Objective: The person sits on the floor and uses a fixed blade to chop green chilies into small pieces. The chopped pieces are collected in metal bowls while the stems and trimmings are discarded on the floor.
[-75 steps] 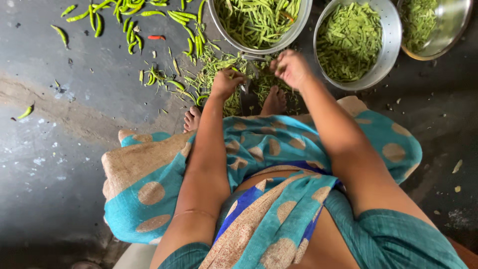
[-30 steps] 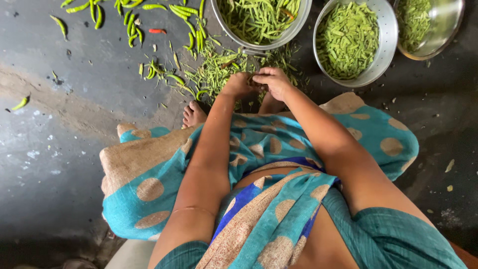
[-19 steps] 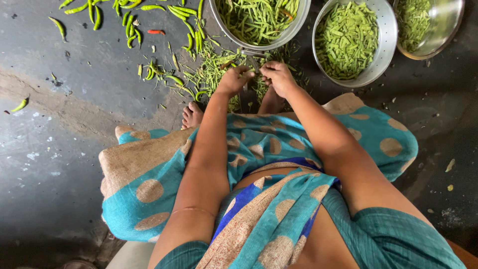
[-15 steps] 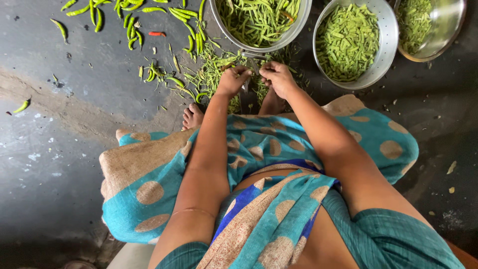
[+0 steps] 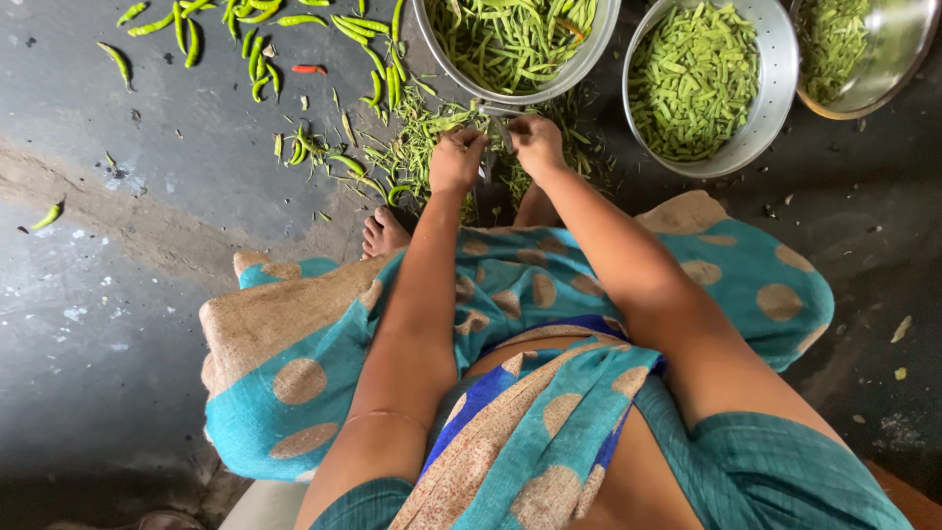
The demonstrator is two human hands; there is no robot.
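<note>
My left hand [image 5: 456, 159] and my right hand [image 5: 536, 143] meet fingertip to fingertip over the floor, just below the rim of a steel bowl [image 5: 589, 61] heaped with whole green beans [image 5: 510, 39]. Both hands pinch a small bunch of beans [image 5: 494, 126] between them. An upright thin blade [image 5: 488, 169] seems to stand between the hands, mostly hidden. Bean trimmings [image 5: 417, 147] lie scattered under and left of the hands. I sit with a teal dotted cloth [image 5: 530, 285] over my knees.
A steel colander [image 5: 775, 59] of cut bean pieces stands to the right, with another steel bowl [image 5: 908, 49] beyond it. Green chillies [image 5: 255, 59] and one red chilli [image 5: 309, 69] lie on the dark floor at upper left. My bare foot [image 5: 385, 234] rests near the trimmings.
My right hand has come back from beside the colander and joined the left hand. Both hands now pinch beans together slightly closer to the big bowl.
</note>
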